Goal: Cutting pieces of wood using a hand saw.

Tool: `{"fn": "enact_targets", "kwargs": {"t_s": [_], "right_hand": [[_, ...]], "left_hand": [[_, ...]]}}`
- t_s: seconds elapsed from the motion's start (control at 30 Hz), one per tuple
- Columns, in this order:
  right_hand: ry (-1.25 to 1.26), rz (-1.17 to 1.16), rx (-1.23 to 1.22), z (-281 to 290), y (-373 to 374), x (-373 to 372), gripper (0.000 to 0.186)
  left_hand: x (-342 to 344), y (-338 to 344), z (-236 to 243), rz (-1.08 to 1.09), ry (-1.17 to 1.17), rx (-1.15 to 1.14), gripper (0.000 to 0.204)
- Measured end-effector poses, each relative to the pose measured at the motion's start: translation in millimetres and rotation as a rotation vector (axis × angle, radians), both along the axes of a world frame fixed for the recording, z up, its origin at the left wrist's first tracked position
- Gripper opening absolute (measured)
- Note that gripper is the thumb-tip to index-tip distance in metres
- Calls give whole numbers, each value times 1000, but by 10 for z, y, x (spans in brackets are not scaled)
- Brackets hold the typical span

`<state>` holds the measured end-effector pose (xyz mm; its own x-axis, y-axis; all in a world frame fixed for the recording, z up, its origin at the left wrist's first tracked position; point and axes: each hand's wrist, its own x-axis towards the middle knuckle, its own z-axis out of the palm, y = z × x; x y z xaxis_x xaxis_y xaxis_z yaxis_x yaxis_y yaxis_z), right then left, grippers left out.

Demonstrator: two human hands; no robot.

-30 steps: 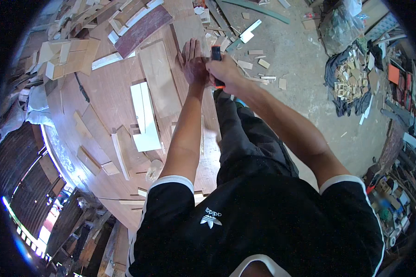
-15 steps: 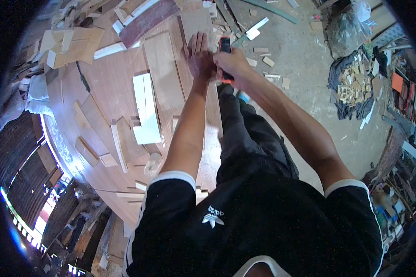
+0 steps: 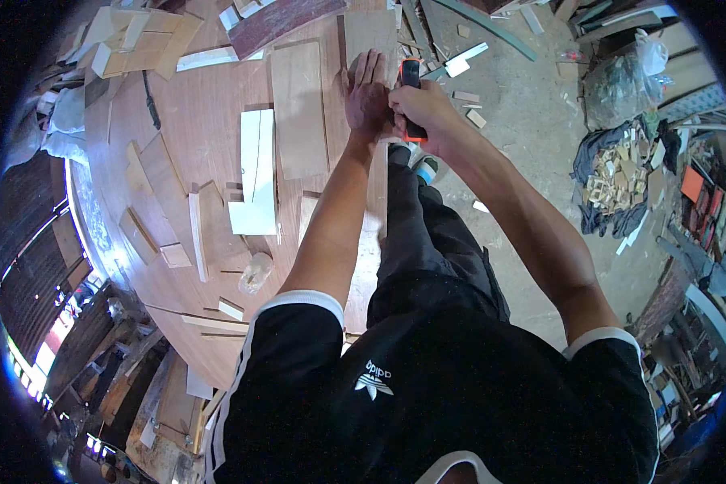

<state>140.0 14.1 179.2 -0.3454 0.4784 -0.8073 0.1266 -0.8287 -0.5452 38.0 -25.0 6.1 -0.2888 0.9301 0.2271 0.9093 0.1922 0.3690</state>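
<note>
My left hand (image 3: 368,101) lies flat with fingers stretched out on a light wooden board (image 3: 369,34) at the right edge of the wooden tabletop (image 3: 218,129). Close beside it, just off that edge, my right hand (image 3: 422,111) is wrapped round a tool with a black and orange handle (image 3: 411,74). The tool's working part is hidden from above. Left of my left hand lies a wider flat wooden panel (image 3: 300,109). Beyond that is a white board with a dark curved line (image 3: 254,173).
Several cut wood pieces (image 3: 211,230) and a clear plastic bag (image 3: 256,273) lie on the tabletop. A dark reddish board (image 3: 286,22) sits at the far end. Offcuts (image 3: 476,118) litter the concrete floor; a dark sack of wood scraps (image 3: 617,177) stands at right.
The whole view has shifted slightly, with the table scene turned a little. Both hands keep their places at the table edge, the left flat and the right gripping the tool.
</note>
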Motion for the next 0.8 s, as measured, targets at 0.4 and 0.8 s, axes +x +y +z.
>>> {"fn": "enact_targets", "kwargs": {"t_s": [0.4,0.8], "right_hand": [[-10,-10,107,-337,-67,28,9],[-4,37,-24,52,-450,148,7]], "left_hand": [[39,61,96,-38,-93,50,57],[-11,0,-49,60,-49,-30,51]]}}
